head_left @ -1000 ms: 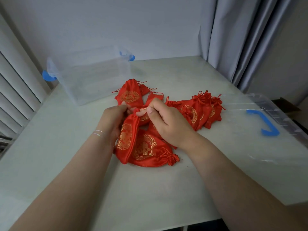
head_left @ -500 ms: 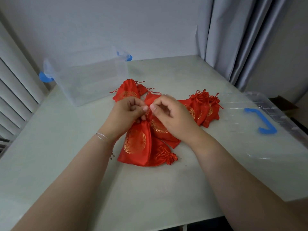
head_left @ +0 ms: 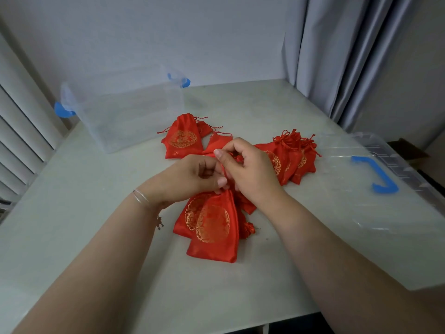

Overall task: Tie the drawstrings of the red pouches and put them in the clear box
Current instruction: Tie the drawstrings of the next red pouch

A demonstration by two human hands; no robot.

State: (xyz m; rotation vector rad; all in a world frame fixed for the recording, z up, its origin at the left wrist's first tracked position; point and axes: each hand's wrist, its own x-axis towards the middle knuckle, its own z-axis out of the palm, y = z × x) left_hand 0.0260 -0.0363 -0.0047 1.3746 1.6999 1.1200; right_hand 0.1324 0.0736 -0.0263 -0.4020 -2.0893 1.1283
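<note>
A red pouch with a gold round pattern [head_left: 213, 227] hangs from my two hands over the table's middle. My left hand [head_left: 192, 177] grips its gathered neck. My right hand [head_left: 245, 169] pinches the red drawstring just above that neck. Under the pouch lie other red pouches [head_left: 190, 216]. More of them sit behind my hands [head_left: 183, 141], and a pile with knotted strings lies to the right [head_left: 292, 153]. The clear box [head_left: 125, 112], with blue latches, stands at the back left, and nothing red shows through its walls.
The box's clear lid [head_left: 390, 213] with a blue handle lies on the table's right side. A grey curtain [head_left: 349, 56] hangs at the back right, and white blinds [head_left: 19, 131] run along the left. The pale table [head_left: 72, 225] ends at a front edge near me.
The pouch in my hands has been pulled towards me and now hangs lower, with its neck drawn tight. Both hands have shifted slightly nearer while working the drawstring.
</note>
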